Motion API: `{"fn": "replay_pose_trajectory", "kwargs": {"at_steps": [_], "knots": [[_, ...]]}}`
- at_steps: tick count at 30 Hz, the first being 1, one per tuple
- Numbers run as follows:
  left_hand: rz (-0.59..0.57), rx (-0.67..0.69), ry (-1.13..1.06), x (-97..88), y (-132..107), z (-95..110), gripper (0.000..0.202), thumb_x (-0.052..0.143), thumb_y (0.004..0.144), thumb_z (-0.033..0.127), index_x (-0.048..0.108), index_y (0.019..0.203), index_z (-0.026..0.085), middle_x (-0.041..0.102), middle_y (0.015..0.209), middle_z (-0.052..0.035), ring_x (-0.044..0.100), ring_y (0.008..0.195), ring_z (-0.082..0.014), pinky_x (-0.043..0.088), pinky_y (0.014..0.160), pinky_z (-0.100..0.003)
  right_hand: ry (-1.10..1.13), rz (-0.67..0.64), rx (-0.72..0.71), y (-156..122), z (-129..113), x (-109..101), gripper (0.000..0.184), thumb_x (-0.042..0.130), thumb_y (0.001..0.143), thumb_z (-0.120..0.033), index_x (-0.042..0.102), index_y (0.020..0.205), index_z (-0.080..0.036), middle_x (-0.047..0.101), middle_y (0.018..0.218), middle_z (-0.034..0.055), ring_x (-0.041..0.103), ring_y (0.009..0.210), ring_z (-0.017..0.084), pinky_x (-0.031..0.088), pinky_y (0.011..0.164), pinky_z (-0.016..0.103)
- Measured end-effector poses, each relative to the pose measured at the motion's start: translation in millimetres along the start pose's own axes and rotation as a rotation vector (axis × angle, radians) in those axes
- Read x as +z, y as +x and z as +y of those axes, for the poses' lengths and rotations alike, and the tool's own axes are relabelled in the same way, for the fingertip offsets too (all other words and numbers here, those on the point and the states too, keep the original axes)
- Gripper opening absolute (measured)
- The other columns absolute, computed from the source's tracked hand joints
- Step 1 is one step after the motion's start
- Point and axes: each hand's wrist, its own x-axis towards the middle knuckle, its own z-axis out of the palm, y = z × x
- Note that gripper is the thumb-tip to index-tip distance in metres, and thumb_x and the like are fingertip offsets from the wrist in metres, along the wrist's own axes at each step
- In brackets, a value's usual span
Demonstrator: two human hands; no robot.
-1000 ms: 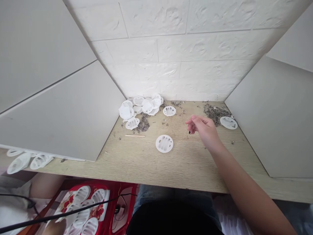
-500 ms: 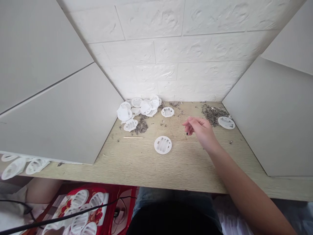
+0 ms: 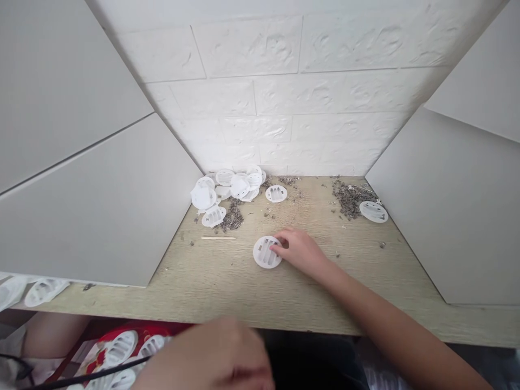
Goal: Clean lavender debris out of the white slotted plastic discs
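My right hand (image 3: 299, 250) is closed at the right edge of a round white plastic battery holder (image 3: 264, 254), which lies slots up on the bench. The thumb rests on its face and the fingers curl by its far rim. Whether a small part sits between those fingers is hidden. Low in the picture, near the bench's front edge, my left hand (image 3: 215, 357) shows as a blur, its fingers unclear. Another round holder (image 3: 276, 193) lies farther back, and one more (image 3: 374, 212) leans on the right-hand pile of small metal pieces (image 3: 348, 200).
White holders (image 3: 239, 185) are heaped at the back left beside a second metal pile (image 3: 232, 215). A thin wooden stick (image 3: 218, 238) lies before them. Grey panels (image 3: 162, 200) flank the bench (image 3: 227, 292). Below left, a red stool (image 3: 150, 328) carries more holders, crossed by a black cable (image 3: 93, 375).
My right hand has moved left and nearer, from above the bench onto the round holder. My left hand has come into view from below. The camera view has shifted slightly.
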Motion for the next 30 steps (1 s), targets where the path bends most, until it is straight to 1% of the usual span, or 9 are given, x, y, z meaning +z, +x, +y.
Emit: {"fn": "replay_pose_trajectory", "kwargs": {"at_steps": [2, 5, 7, 9, 13, 15, 20, 24, 30], "knots": [[0.297, 0.049, 0.000, -35.9, 17, 11, 0.031, 0.037, 0.080, 0.038, 0.062, 0.070, 0.021, 0.057, 0.066, 0.0015, 0.049, 0.063, -0.0092, 0.037, 0.061, -0.019, 0.059, 0.015, 0.012, 2, 2, 2, 0.015, 0.052, 0.074, -0.031, 0.060, 0.074, -0.017, 0.060, 0.080, 0.0031, 0.051, 0.072, 0.014, 0.033, 0.060, 0.024], [0.790, 0.033, -0.091, -82.6, 54, 9, 0.035, 0.036, 0.079, 0.041, 0.060, 0.076, 0.015, 0.056, 0.070, -0.0005, 0.045, 0.062, -0.0081, 0.037, 0.057, -0.018, 0.268, 0.034, 0.020, 3, 7, 0, 0.013, 0.052, 0.073, -0.029, 0.058, 0.077, -0.018, 0.061, 0.078, 0.0015, 0.053, 0.069, 0.012, 0.037, 0.061, 0.024], [0.914, 0.058, -0.178, -99.9, 77, 2, 0.035, 0.037, 0.079, 0.042, 0.059, 0.086, 0.016, 0.056, 0.078, -0.0010, 0.045, 0.061, -0.0067, 0.036, 0.053, -0.016, 0.440, 0.054, 0.034, 4, 10, -5, 0.015, 0.052, 0.073, -0.029, 0.058, 0.079, -0.017, 0.061, 0.078, 0.0016, 0.055, 0.067, 0.011, 0.041, 0.060, 0.023], [0.800, 0.097, -0.243, -104.3, 93, -7, 0.040, 0.037, 0.079, 0.047, 0.059, 0.093, 0.017, 0.056, 0.083, -0.0022, 0.046, 0.065, -0.0071, 0.035, 0.050, -0.015, 0.606, 0.070, 0.053, 4, 11, -11, 0.019, 0.054, 0.071, -0.032, 0.057, 0.080, -0.015, 0.061, 0.078, 0.0026, 0.055, 0.064, 0.011, 0.043, 0.055, 0.022], [0.375, 0.163, -0.335, -93.4, 103, -19, 0.041, 0.048, 0.075, 0.046, 0.057, 0.104, 0.019, 0.057, 0.081, -0.0024, 0.049, 0.066, -0.0067, 0.039, 0.051, -0.014, 0.856, 0.145, 0.059, 3, 10, -24, 0.032, 0.061, 0.065, -0.039, 0.059, 0.084, -0.014, 0.062, 0.075, 0.0040, 0.055, 0.060, 0.010, 0.043, 0.048, 0.020], [0.285, 0.200, -0.377, -89.0, 104, -21, 0.041, 0.050, 0.075, 0.043, 0.056, 0.108, 0.020, 0.058, 0.078, -0.0021, 0.049, 0.062, -0.0055, 0.040, 0.050, -0.014, 0.946, 0.199, 0.065, 3, 11, -27, 0.039, 0.063, 0.063, -0.043, 0.060, 0.087, -0.013, 0.062, 0.074, 0.0044, 0.055, 0.058, 0.010, 0.045, 0.048, 0.021], [0.376, 0.245, -0.474, -87.8, 107, -20, 0.040, 0.053, 0.075, 0.038, 0.055, 0.109, 0.018, 0.060, 0.083, -0.0038, 0.053, 0.064, -0.0061, 0.043, 0.050, -0.013, 1.126, 0.232, 0.053, 5, 16, -28, 0.045, 0.056, 0.067, -0.052, 0.062, 0.092, -0.014, 0.063, 0.079, 0.0068, 0.057, 0.062, 0.012, 0.048, 0.053, 0.025], [0.464, 0.236, -0.542, -86.0, 110, -20, 0.045, 0.058, 0.071, 0.034, 0.053, 0.112, 0.017, 0.062, 0.080, -0.0034, 0.054, 0.063, -0.0062, 0.044, 0.049, -0.013, 1.108, 0.229, 0.066, 5, 17, -29, 0.038, 0.066, 0.062, -0.042, 0.065, 0.091, -0.017, 0.063, 0.084, 0.0063, 0.057, 0.066, 0.011, 0.049, 0.055, 0.023], [0.461, 0.313, -0.629, -84.9, 112, -25, 0.058, 0.063, 0.066, 0.035, 0.048, 0.119, 0.018, 0.063, 0.086, -0.0041, 0.053, 0.060, -0.0051, 0.046, 0.050, -0.013, 1.165, 0.229, 0.055, 6, 17, -31, 0.033, 0.067, 0.062, -0.037, 0.065, 0.090, -0.019, 0.063, 0.091, 0.0052, 0.058, 0.073, 0.012, 0.051, 0.062, 0.026]]}}
